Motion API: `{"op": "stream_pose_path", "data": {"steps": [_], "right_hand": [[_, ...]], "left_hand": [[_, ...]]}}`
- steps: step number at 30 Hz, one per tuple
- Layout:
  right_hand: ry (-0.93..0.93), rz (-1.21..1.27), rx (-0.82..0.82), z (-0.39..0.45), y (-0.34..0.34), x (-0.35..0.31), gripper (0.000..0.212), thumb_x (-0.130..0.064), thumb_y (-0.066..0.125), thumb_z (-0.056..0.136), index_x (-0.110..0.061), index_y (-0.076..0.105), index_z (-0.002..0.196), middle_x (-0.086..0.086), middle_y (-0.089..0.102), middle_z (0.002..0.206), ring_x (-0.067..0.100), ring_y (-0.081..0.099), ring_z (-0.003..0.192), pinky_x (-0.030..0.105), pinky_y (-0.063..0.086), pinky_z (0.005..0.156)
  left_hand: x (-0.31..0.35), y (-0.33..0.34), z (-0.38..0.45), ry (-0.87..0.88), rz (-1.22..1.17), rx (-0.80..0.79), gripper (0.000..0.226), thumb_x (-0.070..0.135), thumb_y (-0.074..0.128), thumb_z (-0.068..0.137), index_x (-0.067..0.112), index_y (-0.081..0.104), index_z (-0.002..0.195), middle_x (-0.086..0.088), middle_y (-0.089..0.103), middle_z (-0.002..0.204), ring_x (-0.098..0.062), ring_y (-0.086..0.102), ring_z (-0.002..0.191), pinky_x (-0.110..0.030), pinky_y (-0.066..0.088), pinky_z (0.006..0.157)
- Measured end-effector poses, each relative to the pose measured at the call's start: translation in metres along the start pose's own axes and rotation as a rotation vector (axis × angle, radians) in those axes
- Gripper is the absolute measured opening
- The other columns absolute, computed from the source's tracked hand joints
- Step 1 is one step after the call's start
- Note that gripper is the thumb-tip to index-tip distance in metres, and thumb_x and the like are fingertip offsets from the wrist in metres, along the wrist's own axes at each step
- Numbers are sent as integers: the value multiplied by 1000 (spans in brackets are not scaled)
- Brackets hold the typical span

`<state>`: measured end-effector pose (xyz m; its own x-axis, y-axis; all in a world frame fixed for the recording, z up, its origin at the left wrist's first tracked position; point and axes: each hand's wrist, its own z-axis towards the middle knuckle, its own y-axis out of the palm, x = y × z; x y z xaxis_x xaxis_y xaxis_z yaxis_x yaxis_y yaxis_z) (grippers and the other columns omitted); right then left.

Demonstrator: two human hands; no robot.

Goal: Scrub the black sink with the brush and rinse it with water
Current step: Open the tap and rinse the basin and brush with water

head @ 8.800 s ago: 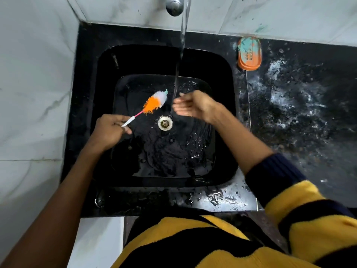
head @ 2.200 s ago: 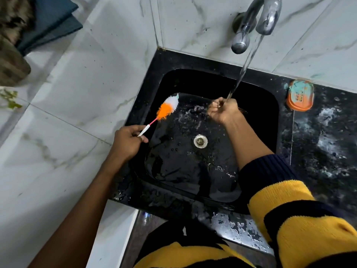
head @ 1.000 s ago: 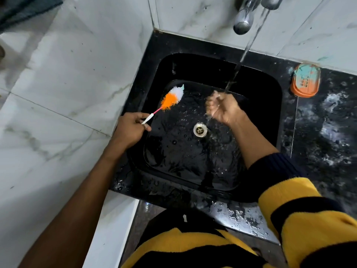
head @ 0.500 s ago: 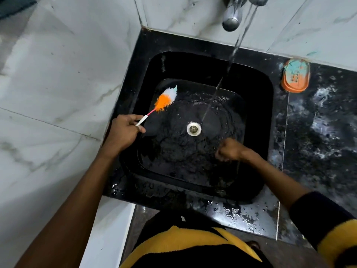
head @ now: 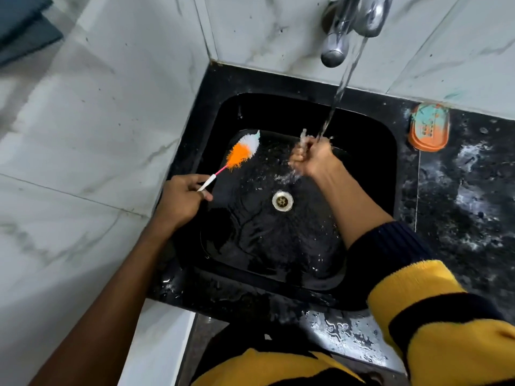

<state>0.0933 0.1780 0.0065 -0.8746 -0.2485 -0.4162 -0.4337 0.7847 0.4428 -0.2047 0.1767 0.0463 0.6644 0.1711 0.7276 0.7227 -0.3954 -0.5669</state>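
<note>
Near edge: wet counter (head: 342, 330) in front of the black sink (head: 387, 174), droplets pooled there, likely splash from rinsing. Left hand (head: 181, 201) at the sink's left rim, fingers curled, pinching the white handle end of the brush (head: 239, 156). The orange-and-white bristle head angles up and far-left over the basin, apparently off the floor; seems parked out of the way while the other hand works. Right hand (head: 310, 160) is further in, over the far half of the basin, directly under the water stream (head: 341, 87). Fingers cupped or curled, blurred by splash; cannot tell if it holds anything, probably catching water to throw around. Basin holds a thin rippled water film running to the drain (head: 282, 201), no standing pool. Far: tap (head: 348, 26) on the wall, running. Far right on the counter, orange soap dish (head: 428, 126), contents unclear.
</note>
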Motion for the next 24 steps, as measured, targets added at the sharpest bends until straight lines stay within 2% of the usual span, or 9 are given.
{"op": "stream_pose_path", "data": {"steps": [3,5,7,9,12,15,18,21,24], "right_hand": [[-82,85,74,10,9,1,48,-20,21,94,-16,43,52,0,39,48,12,33,42,18,19,43],[-115,126,81,17,16,7,43,-23,20,101,-8,51,75,5,49,67,16,47,55,19,41,43],[-62,16,-29,18,23,16,30,-13,25,103,-3,53,100,11,57,85,22,60,77,32,60,63],[84,-214,-161,11,25,30,28,-7,31,102,4,55,113,20,61,109,29,62,101,40,56,88],[260,-530,-289,-1,17,54,37,-14,32,102,10,52,123,26,58,122,36,57,116,43,51,97],[379,-710,-214,-5,-7,65,39,-13,32,100,13,53,122,30,59,121,41,59,113,45,53,92],[343,-728,-66,-9,-31,52,33,-5,31,100,11,53,118,30,61,111,40,64,99,43,61,72],[157,-429,38,-6,-39,24,28,-6,29,102,-1,56,102,14,63,88,23,64,74,31,58,52],[110,-212,2,-6,-28,1,35,-14,28,101,-14,50,75,2,52,67,12,46,53,21,37,46]], "left_hand": [[3,-10,-2,2,-38,28,38,-1,68,80,26,75,106,-2,74,81,-8,61,63,-19,46,61],[5,-15,-3,8,-54,40,38,-1,68,80,26,76,106,-3,74,82,-16,66,70,-25,52,64],[8,-17,-1,9,-66,50,37,0,68,80,26,76,106,-4,74,83,-15,64,67,-25,51,62],[10,-17,-1,15,-64,52,37,1,67,81,26,75,106,-4,74,82,-11,60,61,-21,47,58],[13,-14,0,28,-34,39,37,1,65,83,25,75,108,-1,75,80,-12,57,60,-22,46,56],[14,-9,0,20,-25,7,38,2,63,84,25,73,112,1,75,78,-13,54,58,-26,45,58],[15,-4,0,26,-4,-15,38,4,63,84,28,73,111,4,75,77,-8,54,59,-27,44,64],[17,0,-1,30,-2,-20,39,1,63,83,30,73,108,4,75,75,-5,52,55,-24,43,61],[21,6,-4,47,10,-40,39,-1,63,83,28,72,107,2,75,77,1,49,48,-21,40,55]]}}
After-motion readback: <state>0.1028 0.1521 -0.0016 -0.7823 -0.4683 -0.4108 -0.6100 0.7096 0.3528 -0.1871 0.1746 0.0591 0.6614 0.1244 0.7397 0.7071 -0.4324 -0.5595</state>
